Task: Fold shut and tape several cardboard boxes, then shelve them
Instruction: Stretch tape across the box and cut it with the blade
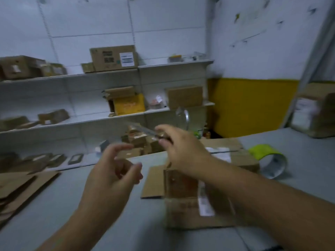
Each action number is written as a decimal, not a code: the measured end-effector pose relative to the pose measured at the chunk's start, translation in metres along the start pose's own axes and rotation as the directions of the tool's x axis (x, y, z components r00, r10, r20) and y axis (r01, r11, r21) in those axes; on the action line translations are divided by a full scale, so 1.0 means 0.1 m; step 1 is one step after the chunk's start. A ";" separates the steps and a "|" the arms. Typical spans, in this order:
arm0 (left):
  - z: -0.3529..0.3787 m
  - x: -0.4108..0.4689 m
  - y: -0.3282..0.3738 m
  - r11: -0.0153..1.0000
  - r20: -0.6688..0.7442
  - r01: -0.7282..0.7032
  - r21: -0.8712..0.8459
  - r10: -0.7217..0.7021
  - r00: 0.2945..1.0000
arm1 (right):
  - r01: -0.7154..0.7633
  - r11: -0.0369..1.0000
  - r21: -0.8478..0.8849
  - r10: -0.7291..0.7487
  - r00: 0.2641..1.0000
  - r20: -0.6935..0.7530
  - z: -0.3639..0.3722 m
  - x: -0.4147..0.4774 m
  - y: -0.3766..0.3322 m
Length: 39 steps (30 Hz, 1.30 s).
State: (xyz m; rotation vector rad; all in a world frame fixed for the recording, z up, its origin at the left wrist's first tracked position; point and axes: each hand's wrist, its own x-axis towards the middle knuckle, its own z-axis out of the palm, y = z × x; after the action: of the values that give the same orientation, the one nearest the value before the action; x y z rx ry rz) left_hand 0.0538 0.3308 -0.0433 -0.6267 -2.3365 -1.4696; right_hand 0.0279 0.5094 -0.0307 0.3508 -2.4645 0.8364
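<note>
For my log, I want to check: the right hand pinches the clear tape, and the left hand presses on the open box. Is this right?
Not quite. In the head view the left hand is raised off the open box, holding nothing. The right hand does pinch the clear tape.

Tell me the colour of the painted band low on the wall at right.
The painted band is yellow, seen best in the head view.
</note>
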 end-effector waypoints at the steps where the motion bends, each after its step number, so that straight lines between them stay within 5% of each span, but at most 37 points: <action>1: 0.15 -0.05 0.02 0.997 0.097 -0.027 0.073 0.019 0.995 | -0.028 0.999 -0.023 0.026 0.996 -0.087 -0.27 0.01 0.22; 4: 0.63 -0.14 0.05 0.992 0.417 -0.029 0.124 -0.026 0.908 | -0.315 0.941 -0.124 0.290 0.940 -0.181 -0.90 0.02 1.02; 8: 1.34 -0.31 0.09 0.960 0.367 0.168 -0.222 -0.078 0.927 | -0.606 0.779 -0.160 0.617 0.786 0.028 -1.12 0.01 1.71; 13: 1.74 -0.27 0.15 0.856 0.241 0.219 -0.469 -0.114 0.964 | -0.623 0.778 -0.077 0.626 0.760 0.174 -0.99 0.03 1.71; 19: 1.58 0.05 -0.06 0.871 0.078 0.199 -0.449 -0.184 0.980 | -0.675 0.738 0.018 0.632 0.699 0.334 -0.91 -0.08 1.47; 26: 1.26 0.53 -0.39 0.935 0.121 0.252 -0.249 -0.228 0.966 | -0.611 0.790 0.051 0.575 0.767 0.285 -0.59 -0.30 1.23; 31: 1.13 0.10 -0.29 0.954 -0.111 0.078 -0.289 -0.114 0.987 | -0.351 0.931 -0.096 0.341 0.934 -0.111 -0.57 -0.38 1.26; 34: 1.22 -0.33 -0.25 0.946 0.072 0.091 -0.312 -0.072 0.995 | -0.217 0.976 0.000 0.216 0.973 -0.078 -0.32 -0.33 1.12; 36: 1.28 -0.45 -0.28 0.957 0.213 0.099 -0.274 -0.040 0.976 | -0.151 0.986 -0.071 0.148 0.988 -0.048 -0.12 -0.36 1.10; 39: 1.25 -0.40 -0.32 0.937 0.367 0.211 -0.278 -0.100 0.925 | -0.095 0.966 -0.240 0.045 0.977 -0.208 0.01 -0.41 1.17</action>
State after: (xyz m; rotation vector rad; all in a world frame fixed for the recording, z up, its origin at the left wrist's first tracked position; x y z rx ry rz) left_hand 0.0683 0.4239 -0.1398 -0.8591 -2.4772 -1.9722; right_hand 0.0162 0.6028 -0.1108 0.0836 -2.3654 0.5499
